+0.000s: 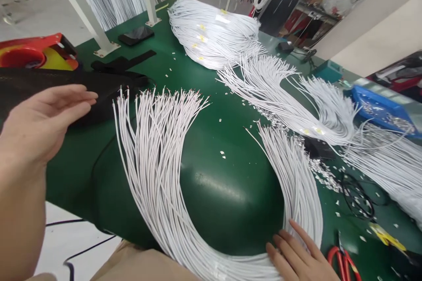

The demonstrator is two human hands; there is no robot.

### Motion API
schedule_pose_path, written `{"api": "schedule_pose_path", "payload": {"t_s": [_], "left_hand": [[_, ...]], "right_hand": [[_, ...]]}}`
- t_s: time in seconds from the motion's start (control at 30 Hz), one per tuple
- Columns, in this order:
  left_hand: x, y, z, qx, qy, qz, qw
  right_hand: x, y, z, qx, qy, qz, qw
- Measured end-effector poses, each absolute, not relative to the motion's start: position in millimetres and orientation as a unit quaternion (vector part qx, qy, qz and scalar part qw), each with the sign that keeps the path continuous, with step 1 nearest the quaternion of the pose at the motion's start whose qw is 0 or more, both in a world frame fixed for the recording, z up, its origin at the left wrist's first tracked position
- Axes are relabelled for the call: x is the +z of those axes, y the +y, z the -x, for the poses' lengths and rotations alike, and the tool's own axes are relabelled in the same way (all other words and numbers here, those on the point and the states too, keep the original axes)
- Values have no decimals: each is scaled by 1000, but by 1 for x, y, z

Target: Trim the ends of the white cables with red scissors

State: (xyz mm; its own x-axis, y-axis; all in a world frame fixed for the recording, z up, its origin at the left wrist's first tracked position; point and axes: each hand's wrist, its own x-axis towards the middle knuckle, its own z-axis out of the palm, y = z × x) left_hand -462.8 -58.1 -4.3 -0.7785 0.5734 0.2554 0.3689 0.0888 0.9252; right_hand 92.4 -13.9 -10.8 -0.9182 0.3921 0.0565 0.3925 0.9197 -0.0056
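A large bundle of white cables (158, 149) curves in a U along the green table (224, 184), its cut ends fanned out at the upper left and the other ends (273, 134) at the right. Small reddish tips show on the left ends. My right hand (296, 252) lies on the bundle's lower right bend, fingers stretched out and resting on the cables. To the left of the fanned ends, my left hand (49, 118) is raised in the air, fingers extended and thumb a little apart, with nothing visible in it.
More white cable bundles (211, 35) lie behind and to the right. Metal scraps (325, 175), red-handled pliers (343, 259) and a blue tray (382, 109) are on the right. A phone (136, 35) and a red tape dispenser (36, 55) are on the left. Someone stands beyond the table.
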Motion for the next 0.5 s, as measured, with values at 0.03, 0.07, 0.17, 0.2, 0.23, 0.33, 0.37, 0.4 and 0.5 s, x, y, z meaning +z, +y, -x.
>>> {"api": "schedule_pose_path", "payload": {"t_s": [0.03,0.07,0.17,0.2,0.23,0.33,0.37,0.4,0.5], "left_hand": [[-1,-65,456,546,759,-337,108],[1,-71,449,487,788,-356,127],[4,-89,429,306,820,-460,152],[2,-94,423,267,808,-501,156],[-1,-99,418,245,789,-543,155],[-13,-112,403,210,718,-645,155],[-17,-116,398,191,701,-668,161],[-20,-120,393,170,688,-686,167],[-24,-129,379,121,670,-709,185]], "right_hand": [[-5,-11,-91,-6,-979,200,30],[2,-9,-90,-11,-980,198,33],[22,-1,-85,-20,-979,198,37],[29,2,-83,-23,-979,197,38],[36,4,-81,-25,-980,195,38],[54,11,-75,-32,-982,183,45],[59,13,-73,-34,-982,180,45],[64,15,-72,-37,-982,178,45],[77,21,-67,-47,-983,171,40]]}}
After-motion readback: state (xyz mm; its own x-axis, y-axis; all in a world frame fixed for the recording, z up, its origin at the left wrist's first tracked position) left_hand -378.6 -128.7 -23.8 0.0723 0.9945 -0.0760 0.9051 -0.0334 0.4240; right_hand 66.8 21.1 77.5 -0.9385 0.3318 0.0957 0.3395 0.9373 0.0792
